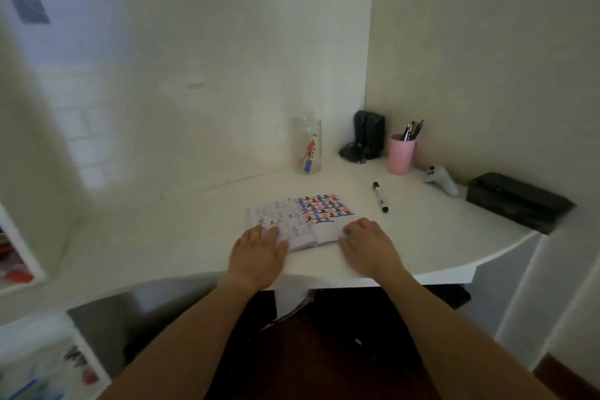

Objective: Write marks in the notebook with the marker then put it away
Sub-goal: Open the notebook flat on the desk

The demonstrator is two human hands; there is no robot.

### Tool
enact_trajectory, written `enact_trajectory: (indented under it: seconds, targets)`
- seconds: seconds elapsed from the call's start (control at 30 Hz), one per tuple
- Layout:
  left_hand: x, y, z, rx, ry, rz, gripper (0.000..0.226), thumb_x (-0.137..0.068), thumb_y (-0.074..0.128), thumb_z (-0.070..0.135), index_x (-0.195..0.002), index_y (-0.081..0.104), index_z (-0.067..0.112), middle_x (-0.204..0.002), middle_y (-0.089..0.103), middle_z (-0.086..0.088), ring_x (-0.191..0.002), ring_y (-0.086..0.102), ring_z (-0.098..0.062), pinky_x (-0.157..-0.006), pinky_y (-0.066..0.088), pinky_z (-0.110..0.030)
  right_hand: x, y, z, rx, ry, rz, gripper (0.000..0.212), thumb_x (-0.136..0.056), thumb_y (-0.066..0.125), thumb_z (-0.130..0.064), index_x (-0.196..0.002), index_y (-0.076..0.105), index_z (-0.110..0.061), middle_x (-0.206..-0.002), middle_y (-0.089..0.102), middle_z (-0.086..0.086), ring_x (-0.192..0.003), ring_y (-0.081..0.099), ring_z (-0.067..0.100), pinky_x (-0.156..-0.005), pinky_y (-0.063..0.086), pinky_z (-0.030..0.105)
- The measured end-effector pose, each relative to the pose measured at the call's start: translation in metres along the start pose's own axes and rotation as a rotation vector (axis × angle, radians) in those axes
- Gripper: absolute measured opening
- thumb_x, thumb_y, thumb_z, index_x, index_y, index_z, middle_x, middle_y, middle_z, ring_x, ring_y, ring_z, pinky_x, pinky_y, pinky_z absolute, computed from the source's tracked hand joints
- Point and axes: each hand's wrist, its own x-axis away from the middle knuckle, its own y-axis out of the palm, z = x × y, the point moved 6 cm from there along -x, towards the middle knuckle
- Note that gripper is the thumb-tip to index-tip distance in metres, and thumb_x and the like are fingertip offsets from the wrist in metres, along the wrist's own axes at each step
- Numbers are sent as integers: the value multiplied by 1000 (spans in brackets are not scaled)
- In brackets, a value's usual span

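A white desk [181, 237] curves into a room corner. Along the right wall lies a black case [516, 201], with a pale controller [441, 180] just beside its left end. In the corner stands a black speaker [367, 138], a pink cup [401, 154] of pens to its right, and a clear jar [307, 146] holding coloured markers to its left.

The notebook [302, 221] lies open near the front edge. Its right page carries rows of black, blue and red marks across the top; the left page shows fainter marks.

The left hand [259, 253] rests flat, fingers spread, on the lower left page, gripping nothing. The right hand [367, 243] rests on the lower right corner of the notebook, fingers bent loosely onto the page edge; whether it pinches the paper cannot be told.

The marker [380, 197], black and capped, lies on the desk to the right of the notebook, beyond the right hand and apart from both hands.
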Motion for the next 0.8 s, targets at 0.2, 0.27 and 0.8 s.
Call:
enact_trajectory:
  seconds: [0.2,0.27,0.8]
  targets:
    - [-38,-14,-1,-118,86,3,60,-87,22,62,-113,61,25,-120,62,-9,-109,58,-30,-88,49,-44,-12,1,-6,150,-41,-35,41,-94,44,-42,-120,57,-13,-123,57,9,-111,52,27,-92,48,38]
    - [-61,-17,4,-101,119,49,51,-90,35,57,-110,64,21,-118,63,-10,-108,59,-29,-88,49,-42,-21,-1,-9,212,-63,-87,39,-92,42,-42,-118,54,-14,-122,55,8,-110,50,26,-88,48,38]
    - [-196,31,33,79,556,40,27,-88,52,55,-99,67,36,-98,62,14,-94,50,-9,-75,46,-30,-173,-12,22,175,-126,193,20,-96,53,-38,-107,66,-29,-96,64,-8,-78,58,10,-72,52,32]
